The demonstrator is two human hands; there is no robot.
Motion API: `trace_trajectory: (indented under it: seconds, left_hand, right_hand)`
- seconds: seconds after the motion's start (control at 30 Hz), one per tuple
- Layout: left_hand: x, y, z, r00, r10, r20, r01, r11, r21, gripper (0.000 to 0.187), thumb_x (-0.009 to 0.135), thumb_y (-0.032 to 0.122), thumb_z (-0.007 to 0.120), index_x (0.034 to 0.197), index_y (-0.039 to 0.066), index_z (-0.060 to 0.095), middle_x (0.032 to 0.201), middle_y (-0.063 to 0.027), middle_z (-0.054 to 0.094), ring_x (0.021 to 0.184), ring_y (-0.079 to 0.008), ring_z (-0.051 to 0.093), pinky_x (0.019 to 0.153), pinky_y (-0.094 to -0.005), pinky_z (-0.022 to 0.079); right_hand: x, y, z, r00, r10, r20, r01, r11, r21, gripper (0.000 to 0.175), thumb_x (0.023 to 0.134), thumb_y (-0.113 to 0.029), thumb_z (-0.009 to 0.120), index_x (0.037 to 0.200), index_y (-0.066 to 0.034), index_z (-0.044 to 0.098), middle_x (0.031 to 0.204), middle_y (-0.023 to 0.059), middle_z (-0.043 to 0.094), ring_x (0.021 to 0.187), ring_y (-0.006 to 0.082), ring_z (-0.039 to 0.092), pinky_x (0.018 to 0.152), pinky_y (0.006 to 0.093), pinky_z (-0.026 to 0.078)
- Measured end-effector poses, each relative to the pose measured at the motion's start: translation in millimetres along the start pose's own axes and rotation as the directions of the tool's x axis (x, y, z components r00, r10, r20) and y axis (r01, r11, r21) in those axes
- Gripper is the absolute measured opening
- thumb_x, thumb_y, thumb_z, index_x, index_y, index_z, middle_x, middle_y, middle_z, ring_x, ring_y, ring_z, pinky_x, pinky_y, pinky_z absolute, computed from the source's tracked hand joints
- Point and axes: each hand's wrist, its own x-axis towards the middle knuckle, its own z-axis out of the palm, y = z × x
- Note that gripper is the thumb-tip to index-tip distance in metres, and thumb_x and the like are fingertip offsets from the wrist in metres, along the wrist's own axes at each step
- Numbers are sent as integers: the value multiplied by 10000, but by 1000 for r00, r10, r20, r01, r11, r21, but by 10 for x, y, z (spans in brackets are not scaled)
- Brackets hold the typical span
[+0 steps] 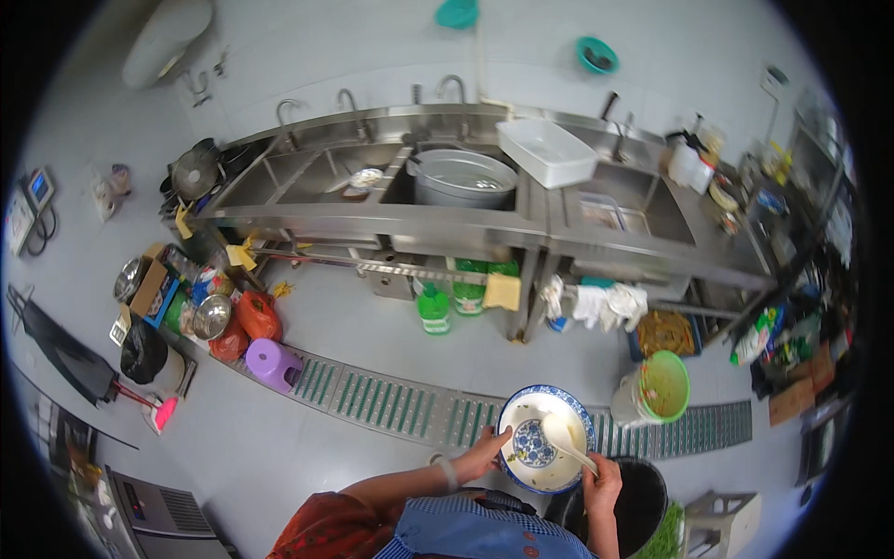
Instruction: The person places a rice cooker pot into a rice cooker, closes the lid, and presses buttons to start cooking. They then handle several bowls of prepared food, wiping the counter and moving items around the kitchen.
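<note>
A blue-and-white patterned bowl [536, 443] with food scraps inside is held over the floor, near my body. My left hand [483, 453] grips its left rim, thumb on the inside edge. At the bowl's lower right, my right hand [602, 479] holds the handle of a white soup spoon [559, 430], whose scoop lies over the bowl's inside. Whether my right fingers also hold the rim is not plain. A black-lined bin [639, 496] stands beside and below my right hand.
Ahead runs a steel sink counter [447, 227] with a large metal pot [464, 178] and a white plastic tub [548, 150]. A floor drain grating [391, 407] crosses before me. A bucket with a green rim [663, 388] stands to the right, a purple stool [269, 363] to the left.
</note>
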Motion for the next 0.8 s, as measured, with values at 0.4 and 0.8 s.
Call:
trace_trajectory:
  seconds: [0.4,0.8]
  left_hand:
    - [-414,1372,-1791,928,242,-283,-320,907,-273,596,846,438,499,1225,73,218,1136,-148,448,929,-237,542,698,-371,488]
    - [-171,2344,-3220,752,334,-568,-632,610,-478,541,884,311,477,1301,127,186,1266,-111,369,1121,-292,423,849,-519,405]
  right_hand:
    - [1434,-1720,1750,820,-470,328,434,883,180,270,660,-167,680,908,-76,624,899,102,614,895,270,541,820,388,381]
    - [2801,-2472,3245,763,-617,193,421,701,576,191,709,-57,574,896,-42,608,1064,106,554,1001,308,489,857,381,383]
